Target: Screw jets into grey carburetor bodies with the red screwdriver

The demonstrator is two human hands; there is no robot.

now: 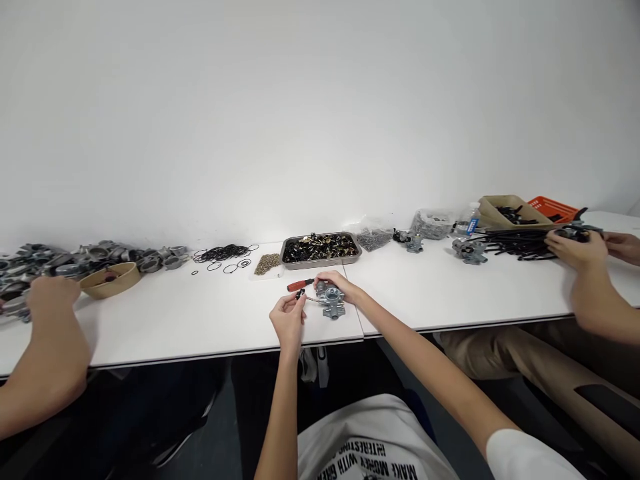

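Observation:
A grey metal carburetor (332,301) rests on the white table before me, and my right hand (337,283) is closed around its far side. Just left of it, my left hand (289,319) pinches a small black part (300,293) between thumb and fingers. A thin rod shows between that part and the carburetor; I cannot tell whether it joins them. Behind my left hand lies a screwdriver with a red handle (299,285), its shaft end partly hidden near my right hand.
A metal tray (320,264) of small black and brass parts stands behind my hands. Left of it are brass pieces (267,264) and black O-rings (223,253). Co-workers' hands flank me. Another carburetor (469,251) and black hoses (520,244) lie right.

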